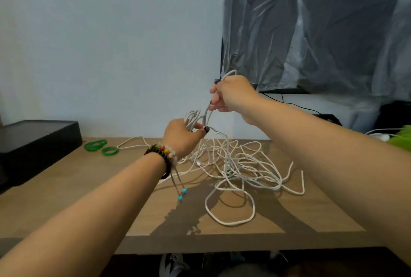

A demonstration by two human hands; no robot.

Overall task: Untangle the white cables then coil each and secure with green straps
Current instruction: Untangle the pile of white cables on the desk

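Note:
A tangle of white cables [242, 165] sprawls over the middle and right of the wooden table [89, 198]. My left hand [181, 137], with beaded bracelets at the wrist, grips a small bundle of cable loops lifted above the table. Higher and to the right, my right hand [233, 94] pinches a strand that runs down to that bundle; a loop of it sticks out above the fingers. Two green straps [102, 147] lie flat on the table at the back left, apart from the cables.
A black box [37, 141] sits at the table's left edge. A dark screen wrapped in clear plastic [311, 31] stands behind on the right, with black wires below it. Something bright green [400, 138] shows at the far right. Shoes are under the front edge.

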